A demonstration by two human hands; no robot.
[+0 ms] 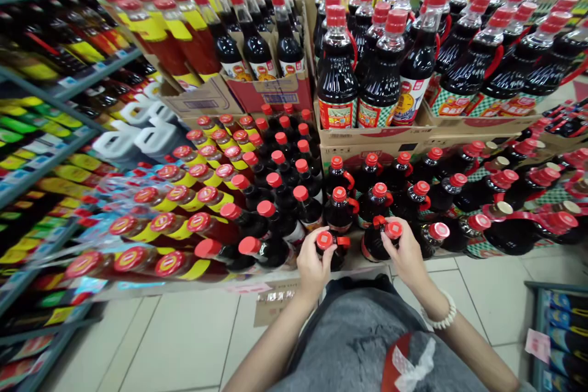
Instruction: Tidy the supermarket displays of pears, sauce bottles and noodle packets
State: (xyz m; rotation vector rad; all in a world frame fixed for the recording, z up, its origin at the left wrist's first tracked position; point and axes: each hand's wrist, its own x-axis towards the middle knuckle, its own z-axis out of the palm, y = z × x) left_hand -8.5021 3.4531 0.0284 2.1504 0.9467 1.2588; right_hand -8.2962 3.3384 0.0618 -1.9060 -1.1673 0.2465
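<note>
My left hand (315,262) is closed round the neck of a dark sauce bottle (325,240) with a red cap and red handle, at the front edge of the display. To its right, my right hand (404,251) grips a second red-capped sauce bottle (375,244) at its cap, fingers and thumb on either side. Both bottles stand upright or nearly so among matching ones; their lower parts are mostly hidden. Just left of my left hand are slimmer dark bottles (275,220) with red caps. Another large bottle (429,239) stands close to my right hand.
Jars with red lids (172,223) fill the left front. Behind, large sauce bottles (337,73) stand on cardboard boxes (372,150), beside cartons of bottles (266,89). Shelving (78,89) runs along the left. A low rack (563,331) stands at lower right on the tiled floor (188,337).
</note>
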